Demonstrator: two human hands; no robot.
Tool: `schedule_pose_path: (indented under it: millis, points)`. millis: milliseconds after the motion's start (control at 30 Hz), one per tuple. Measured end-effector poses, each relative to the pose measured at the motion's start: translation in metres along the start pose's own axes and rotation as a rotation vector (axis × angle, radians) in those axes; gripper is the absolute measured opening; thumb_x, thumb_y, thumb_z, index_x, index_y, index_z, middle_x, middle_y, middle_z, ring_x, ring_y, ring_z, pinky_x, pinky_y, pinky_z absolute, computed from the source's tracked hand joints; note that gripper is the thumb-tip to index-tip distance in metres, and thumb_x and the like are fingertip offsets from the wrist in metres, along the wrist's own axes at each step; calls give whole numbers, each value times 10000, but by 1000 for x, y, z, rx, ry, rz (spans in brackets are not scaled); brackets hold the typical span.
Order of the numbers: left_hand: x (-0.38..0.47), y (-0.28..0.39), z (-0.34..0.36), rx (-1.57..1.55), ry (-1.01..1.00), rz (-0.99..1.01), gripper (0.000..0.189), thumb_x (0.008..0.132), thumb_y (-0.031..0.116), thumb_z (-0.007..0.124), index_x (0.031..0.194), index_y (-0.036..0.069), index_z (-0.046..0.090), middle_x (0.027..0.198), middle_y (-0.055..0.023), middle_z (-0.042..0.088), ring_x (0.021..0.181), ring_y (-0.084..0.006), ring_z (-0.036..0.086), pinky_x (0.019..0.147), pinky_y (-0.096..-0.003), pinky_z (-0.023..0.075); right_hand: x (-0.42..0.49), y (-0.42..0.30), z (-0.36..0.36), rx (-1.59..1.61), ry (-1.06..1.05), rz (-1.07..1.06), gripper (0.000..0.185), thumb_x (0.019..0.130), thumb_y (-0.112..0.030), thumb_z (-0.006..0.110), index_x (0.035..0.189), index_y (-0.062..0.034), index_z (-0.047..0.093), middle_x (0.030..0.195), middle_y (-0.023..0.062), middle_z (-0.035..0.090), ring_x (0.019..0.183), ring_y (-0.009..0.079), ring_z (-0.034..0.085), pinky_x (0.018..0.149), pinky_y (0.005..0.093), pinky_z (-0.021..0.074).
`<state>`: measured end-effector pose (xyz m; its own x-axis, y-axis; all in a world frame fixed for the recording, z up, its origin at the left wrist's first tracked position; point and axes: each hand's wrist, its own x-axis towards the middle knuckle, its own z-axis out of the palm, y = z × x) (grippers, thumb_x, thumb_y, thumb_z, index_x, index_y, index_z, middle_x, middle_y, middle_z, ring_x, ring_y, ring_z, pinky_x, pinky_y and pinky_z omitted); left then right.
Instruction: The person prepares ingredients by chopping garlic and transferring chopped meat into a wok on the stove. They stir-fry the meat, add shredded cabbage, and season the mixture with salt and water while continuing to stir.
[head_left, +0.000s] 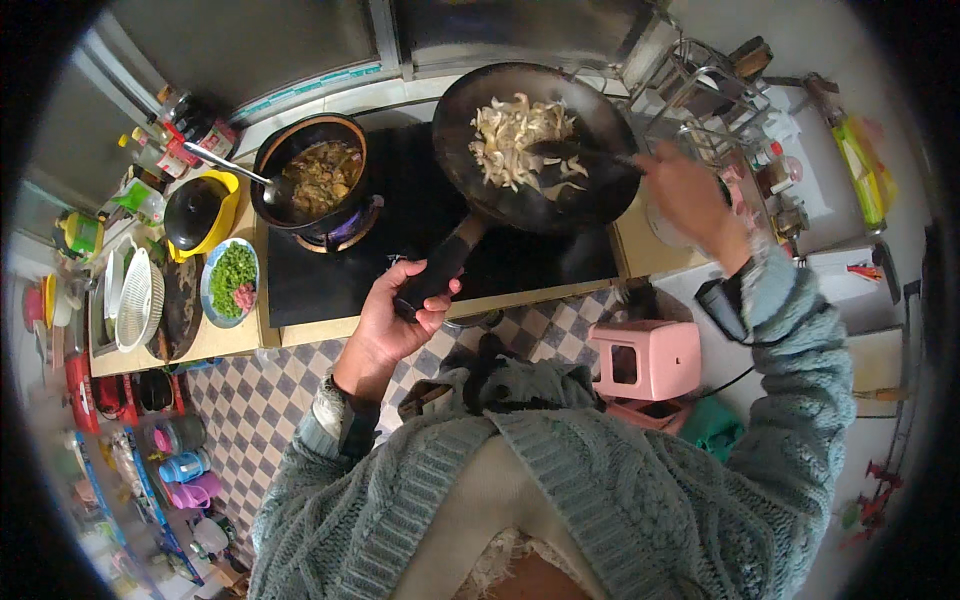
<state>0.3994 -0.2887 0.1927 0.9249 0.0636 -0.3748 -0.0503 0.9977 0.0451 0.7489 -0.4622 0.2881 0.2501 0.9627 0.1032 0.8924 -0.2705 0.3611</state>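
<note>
My left hand (401, 315) is closed around the dark handle of a black wok (465, 180), which stands over the right side of a black glass gas hob (337, 292). Sliced mushrooms (502, 139), by their look, lie in the wok. My right hand (686, 187), somewhat blurred, grips a dark spatula (551, 150) at the wok's right rim, its blade among the mushroom pieces. To the left, a dark pot (262, 157) of stewed food (322, 176) sits over a lit burner (337, 234), and a metal ladle (232, 165) leans in it.
Left of the hob are a plate (206, 307) of chopped greens (232, 274) and pink minced meat, a yellow pot (231, 199) with black lid, a white colander (140, 300) and bottles (161, 154). A metal rack (709, 79) stands right of the wok; a pink bin (667, 360) is below.
</note>
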Motion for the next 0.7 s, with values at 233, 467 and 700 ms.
schedule_pose_path:
  millis: [233, 467, 700]
  points:
    - [0, 2, -4, -14, -21, 2, 422, 873, 236, 487, 1140, -87, 439, 908, -149, 549, 590, -129, 479, 451, -189, 396, 83, 140, -7, 7, -642, -225, 169, 730, -192, 589, 677, -48, 661, 656, 155, 620, 597, 288, 605, 548, 390, 468]
    - [-3, 1, 3, 19, 7, 60, 414, 879, 236, 484, 1131, -90, 450, 899, -150, 554, 588, -128, 485, 443, -185, 397, 103, 71, 62, 827, -531, 464, 210, 756, -240, 591, 799, -49, 667, 702, 143, 635, 628, 285, 607, 578, 387, 466]
    - [-5, 1, 2, -6, 34, 54, 418, 878, 234, 491, 1136, -90, 433, 913, -159, 552, 585, -123, 476, 428, -175, 381, 62, 34, -30, 390, 30, -61, 206, 771, -188, 581, 893, -43, 662, 764, 170, 632, 757, 335, 617, 681, 393, 486]
